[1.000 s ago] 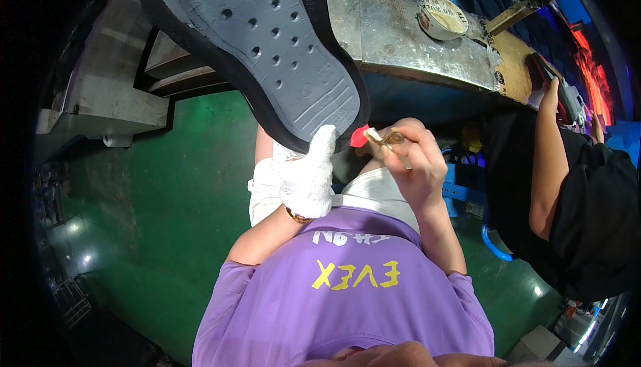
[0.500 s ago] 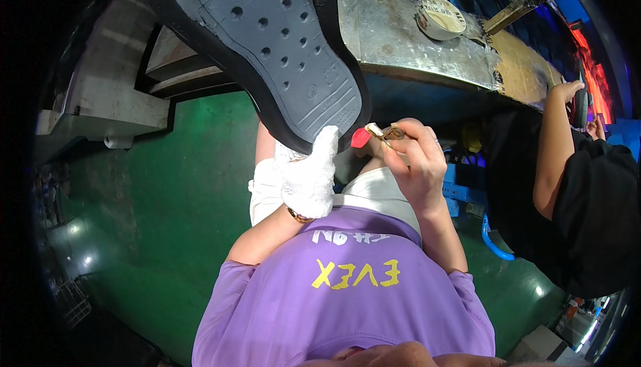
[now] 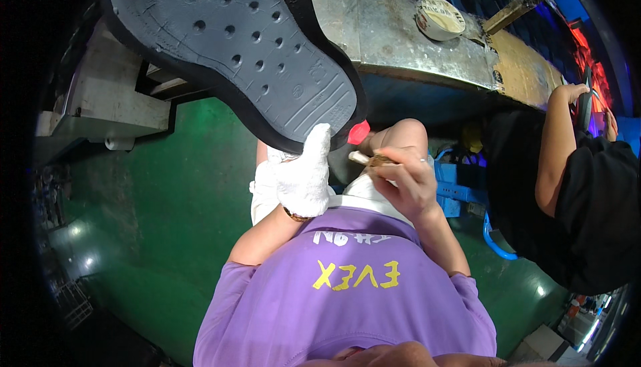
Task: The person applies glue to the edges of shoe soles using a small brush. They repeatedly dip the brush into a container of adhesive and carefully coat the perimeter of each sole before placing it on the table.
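In my left hand, which wears a white glove, is a large shoe sole, grey with several small holes inside a black rim. My gloved thumb presses on its heel end, and the fingers are hidden beneath. A small red tab sticks out at the heel's right edge. Just below and right of it, my bare right hand pinches a small brush-like tool with a whitish tip and brownish body. The tip is apart from the tab and the sole. How the tab is attached cannot be seen.
A worn metal-topped bench runs along the far side, with a round pale tub on it. At the right, a person in black holds a dark piece. Blue stool parts stand beside my right knee. A grey cabinet is at left.
The sole has swung to the left at its far end. My right hand has drawn back toward me with the tool, away from the red tab, which stays at the heel edge.
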`<state>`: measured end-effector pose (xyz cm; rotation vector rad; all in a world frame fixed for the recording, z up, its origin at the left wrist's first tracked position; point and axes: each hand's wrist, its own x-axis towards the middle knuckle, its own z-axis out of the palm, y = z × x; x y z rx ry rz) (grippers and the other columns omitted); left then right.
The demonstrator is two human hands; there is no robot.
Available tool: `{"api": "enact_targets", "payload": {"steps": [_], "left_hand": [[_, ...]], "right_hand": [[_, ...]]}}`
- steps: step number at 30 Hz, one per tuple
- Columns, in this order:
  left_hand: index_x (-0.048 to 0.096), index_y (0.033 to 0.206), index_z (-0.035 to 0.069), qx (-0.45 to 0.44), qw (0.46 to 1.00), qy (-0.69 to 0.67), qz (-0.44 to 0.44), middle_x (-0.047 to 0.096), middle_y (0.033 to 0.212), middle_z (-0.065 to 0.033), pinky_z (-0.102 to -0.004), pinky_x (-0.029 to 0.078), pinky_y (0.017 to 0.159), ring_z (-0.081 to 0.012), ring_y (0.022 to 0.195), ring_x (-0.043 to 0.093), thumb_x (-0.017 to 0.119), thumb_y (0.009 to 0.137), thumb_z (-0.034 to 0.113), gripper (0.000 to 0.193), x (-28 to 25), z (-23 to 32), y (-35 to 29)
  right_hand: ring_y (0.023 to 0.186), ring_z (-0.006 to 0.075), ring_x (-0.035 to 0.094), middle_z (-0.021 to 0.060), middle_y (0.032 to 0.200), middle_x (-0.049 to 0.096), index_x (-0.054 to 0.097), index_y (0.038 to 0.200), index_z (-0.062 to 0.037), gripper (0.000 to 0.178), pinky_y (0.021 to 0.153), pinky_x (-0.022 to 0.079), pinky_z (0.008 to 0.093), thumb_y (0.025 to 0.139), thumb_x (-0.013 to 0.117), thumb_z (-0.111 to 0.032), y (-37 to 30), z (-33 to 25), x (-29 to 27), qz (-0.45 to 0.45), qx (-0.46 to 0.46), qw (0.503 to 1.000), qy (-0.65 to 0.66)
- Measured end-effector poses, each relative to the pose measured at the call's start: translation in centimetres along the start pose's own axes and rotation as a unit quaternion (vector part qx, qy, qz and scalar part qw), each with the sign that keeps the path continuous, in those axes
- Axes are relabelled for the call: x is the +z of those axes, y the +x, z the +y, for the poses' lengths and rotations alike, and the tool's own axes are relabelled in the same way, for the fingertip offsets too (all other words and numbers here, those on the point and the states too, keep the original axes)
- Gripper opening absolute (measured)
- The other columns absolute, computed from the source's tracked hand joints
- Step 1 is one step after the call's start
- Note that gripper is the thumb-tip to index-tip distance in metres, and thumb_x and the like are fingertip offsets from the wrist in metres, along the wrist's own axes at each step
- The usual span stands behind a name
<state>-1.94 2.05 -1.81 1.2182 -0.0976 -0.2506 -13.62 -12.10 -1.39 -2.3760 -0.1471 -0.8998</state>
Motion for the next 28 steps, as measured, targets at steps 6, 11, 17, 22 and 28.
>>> {"api": "enact_targets", "payload": {"steps": [6, 11, 17, 22, 28], "left_hand": [[0.065, 0.115, -0.001, 0.009, 0.998, 0.055, 0.007, 0.07, 0.105, -0.0075, -0.0283, 0.053, 0.079, -0.0155, 0.09, 0.066, 0.072, 0.087, 0.002, 0.029, 0.0, 0.3, -0.5], [0.066, 0.116, 0.0, -0.02, 0.999, 0.05, 0.001, 0.07, 0.104, -0.0064, -0.0275, 0.053, 0.077, -0.0144, 0.089, 0.066, 0.075, 0.087, 0.008, 0.031, -0.1, 1.2, -1.0], [0.067, 0.114, 0.0, -0.016, 0.997, 0.069, 0.027, 0.07, 0.107, -0.0065, -0.0273, 0.053, 0.079, -0.0143, 0.091, 0.066, 0.073, 0.089, 0.01, 0.028, -0.4, -0.1, -0.8], [0.064, 0.119, 0.0, -0.059, 0.998, 0.015, -0.003, 0.07, 0.11, -0.0077, -0.028, 0.053, 0.08, -0.0161, 0.092, 0.066, 0.07, 0.089, 0.001, 0.03, 0.3, 1.2, -1.0], [0.056, 0.137, 0.007, 0.048, 0.982, 0.152, -0.099, 0.067, 0.119, -0.0095, -0.0306, 0.052, 0.088, -0.0216, 0.1, 0.066, 0.062, 0.097, 0.01, 0.04, -1.6, -0.4, -1.1]], "right_hand": [[0.081, 0.0267, 0.066, 0.0122, 0.104, 0.066, 0.065, 0.089, -0.0044, 0.024, 0.067, 0.051, 0.0326, 0.073, 0.082, -0.001, 0.4, 0.0, 0.2, 0.068, -0.006, 0.997, -0.039], [0.08, 0.0271, 0.065, 0.0121, 0.103, 0.065, 0.064, 0.091, -0.0055, 0.026, 0.065, 0.051, 0.0332, 0.073, 0.082, -0.001, 0.4, 0.2, 0.6, 0.088, -0.012, 0.993, -0.078], [0.075, 0.0273, 0.062, 0.0155, 0.103, 0.065, 0.062, 0.094, -0.0058, 0.025, 0.062, 0.051, 0.0335, 0.076, 0.078, -0.001, 0.2, 1.6, 0.5, 0.114, -0.018, 0.986, -0.123], [0.082, 0.029, 0.067, 0.0162, 0.105, 0.066, 0.063, 0.096, -0.006, 0.028, 0.067, 0.054, 0.0349, 0.074, 0.081, -0.003, -0.1, 1.8, 0.1, 0.137, -0.001, 0.982, -0.13], [0.078, 0.0256, 0.064, 0.014, 0.106, 0.065, 0.064, 0.091, -0.0069, 0.022, 0.065, 0.051, 0.0341, 0.077, 0.081, -0.006, 0.5, 1.3, 0.3, 0.099, -0.024, 0.988, -0.116]]}}
